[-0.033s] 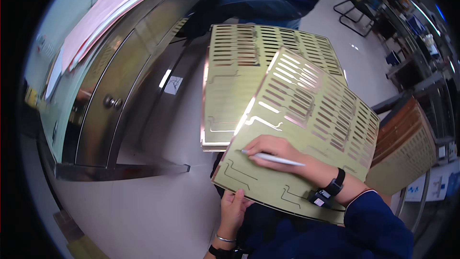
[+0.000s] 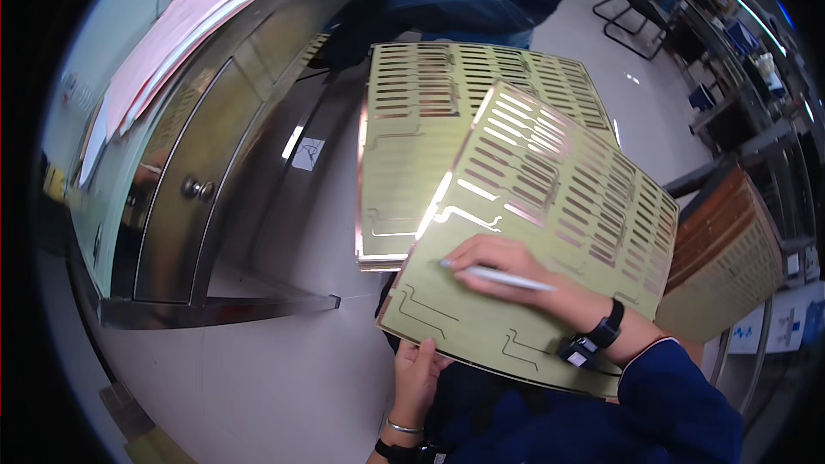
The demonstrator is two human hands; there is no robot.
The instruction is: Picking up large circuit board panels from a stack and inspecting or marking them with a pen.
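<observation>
A large pale green circuit board panel (image 2: 481, 318) with copper-coloured traces and slots lies tilted in front of me. My left hand (image 2: 418, 374) grips its near left edge, thumb on top and fingers underneath. In my right hand (image 2: 494, 262) is a white pen (image 2: 520, 279), its tip pointing left at the panel's left part; whether it touches the surface, I cannot tell. The panel partly covers a stack of similar panels (image 2: 391, 180) just beyond.
More panels (image 2: 730, 241) stand on edge at the right. On the left are a metal cabinet (image 2: 180, 241) and a pile of pink and white sheets (image 2: 172, 43). Another person (image 2: 490, 0) sits across from me. A black chair (image 2: 638, 21) stands far right.
My right hand and the pen have shifted slightly right and away from me over the panel. The left hand keeps its grip.
</observation>
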